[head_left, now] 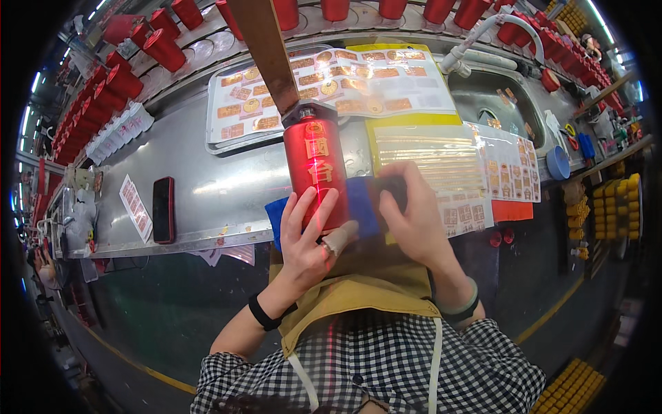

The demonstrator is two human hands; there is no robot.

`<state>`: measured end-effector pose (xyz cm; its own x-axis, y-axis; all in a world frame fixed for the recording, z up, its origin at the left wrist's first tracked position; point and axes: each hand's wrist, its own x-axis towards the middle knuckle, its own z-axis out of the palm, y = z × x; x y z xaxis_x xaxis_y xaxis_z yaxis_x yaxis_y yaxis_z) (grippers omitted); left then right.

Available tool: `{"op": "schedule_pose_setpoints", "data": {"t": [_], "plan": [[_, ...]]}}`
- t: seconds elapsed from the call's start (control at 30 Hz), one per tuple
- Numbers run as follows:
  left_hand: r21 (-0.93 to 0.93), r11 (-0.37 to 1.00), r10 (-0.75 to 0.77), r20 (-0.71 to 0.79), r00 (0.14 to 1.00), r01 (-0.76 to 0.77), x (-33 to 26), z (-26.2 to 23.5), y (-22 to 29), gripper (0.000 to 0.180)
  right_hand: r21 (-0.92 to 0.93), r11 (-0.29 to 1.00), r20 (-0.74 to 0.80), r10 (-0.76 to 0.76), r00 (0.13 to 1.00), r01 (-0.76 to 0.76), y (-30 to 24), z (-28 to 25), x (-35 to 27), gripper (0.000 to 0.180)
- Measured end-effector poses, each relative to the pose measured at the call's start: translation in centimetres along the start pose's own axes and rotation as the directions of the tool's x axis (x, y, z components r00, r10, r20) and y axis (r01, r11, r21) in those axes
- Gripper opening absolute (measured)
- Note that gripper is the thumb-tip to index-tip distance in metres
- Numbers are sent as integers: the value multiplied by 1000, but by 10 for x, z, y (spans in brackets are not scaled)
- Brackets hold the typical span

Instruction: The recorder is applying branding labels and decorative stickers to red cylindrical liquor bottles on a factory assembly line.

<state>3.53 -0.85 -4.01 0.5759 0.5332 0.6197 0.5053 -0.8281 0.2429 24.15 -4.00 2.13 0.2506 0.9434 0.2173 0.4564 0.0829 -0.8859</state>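
Red bottle: sits front and centre, with gold characters on the face and neck end away from the body; cannot tell whether upright or tilted.
Left hand: fingers spread, fingertips touching the lower face of the bottle; a pale finger cover near the bottle's lower end.
Right hand: wide curl between thumb and fingers, just right of the bottle, at a dark rounded object; cannot tell whether gripping it.
Dark collar: around or against the bottle's neck, at the near end of a brown bar.
Red light line: down the bottle's face, across the left hand, onto the tan apron.
Blue cloth: behind the bottle's lower part, showing on both sides.
Tray: beyond the bottle on the metal bench, under clear sheets of gold labels.
Right of the bottle: a striped sheet over yellow backing; farther right, a sink, a white tap and a blue cup.
Left side: a dark phone beside a narrow label strip.
Far edge: rows of red vessels.
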Motion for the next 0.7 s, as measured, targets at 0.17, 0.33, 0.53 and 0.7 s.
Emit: {"op": "schedule_pose_setpoints", "data": {"t": [0.17, 0.33, 0.53, 0.7], "plan": [[-251, 942, -252, -86, 964, 224, 9, -8, -8, 94, 80, 970, 203, -240, 949, 228, -8, 0, 54, 25], [-252, 907, -342, 25, 939, 337, 13, -3, -15, 130, -147, 816, 271, -510, 816, 559, -9, 31, 96, 28], [-471, 800, -417, 11, 909, 372, 7, 3, -20, 128, -206, 638, 126, -735, 667, 742, 22, 26, 97, 22], [-457, 796, -423, 51, 905, 398, 1, 3, -24, 131, 58, 732, 244, -669, 702, 678, 17, 13, 21, 24]]}}
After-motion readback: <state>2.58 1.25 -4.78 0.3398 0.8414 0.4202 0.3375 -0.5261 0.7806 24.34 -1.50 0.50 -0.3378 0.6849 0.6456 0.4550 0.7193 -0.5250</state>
